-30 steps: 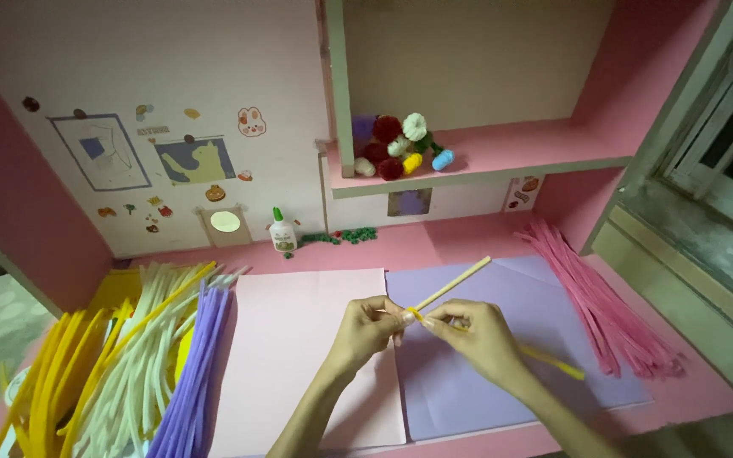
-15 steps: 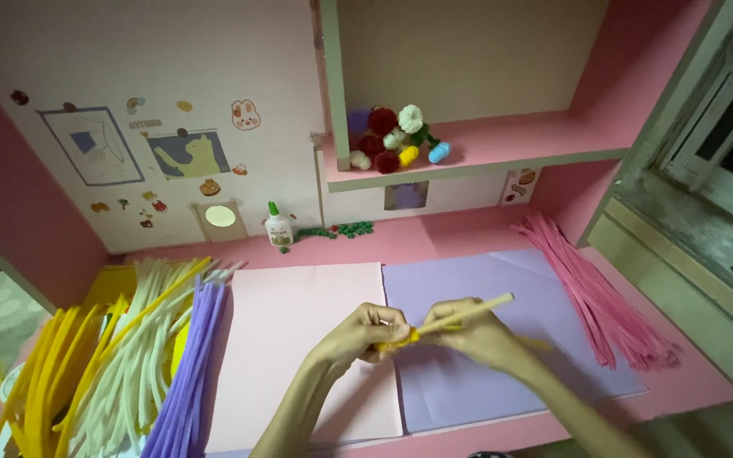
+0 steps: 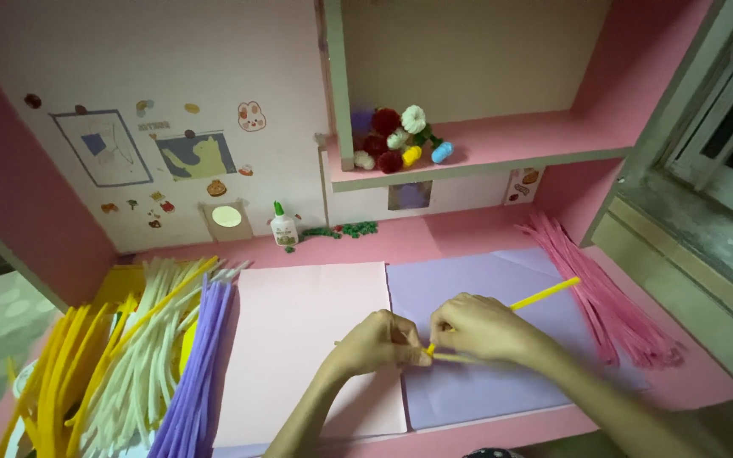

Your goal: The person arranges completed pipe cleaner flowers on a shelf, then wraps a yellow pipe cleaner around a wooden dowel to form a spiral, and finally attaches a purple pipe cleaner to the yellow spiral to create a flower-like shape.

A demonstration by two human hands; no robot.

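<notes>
From the head view, both hands meet over the middle of the pink desk (image 3: pixel 706 382), near its front edge. The left hand (image 3: pixel 375 343) is curled shut, its fingertips pinching one end of a yellow pipe cleaner (image 3: pixel 545 295). The right hand (image 3: pixel 481 326) is closed around the same stem just beside it, so the two grips touch; holding this close together gives control over a thin, bendy wire at the spot being worked. The free length of the yellow pipe cleaner slants up and right, toward the desk's right edge, clear of the surface.

Under the hands lie two sheets side by side: a pale pink sheet (image 3: pixel 307 339) and a lilac sheet (image 3: pixel 494 280), their edges touching at the desk's centre, serving as a work mat.

Supplies sit sorted by colour at the sides, within reach: yellow, white and purple pipe cleaners (image 3: pixel 154 365) along the left edge, pink pipe cleaners (image 3: pixel 604 288) along the right edge. A small glue bottle (image 3: pixel 282 227) stands against the back wall. Finished pompom flowers (image 3: pixel 396 137) rest on the shelf above, out of the way.
</notes>
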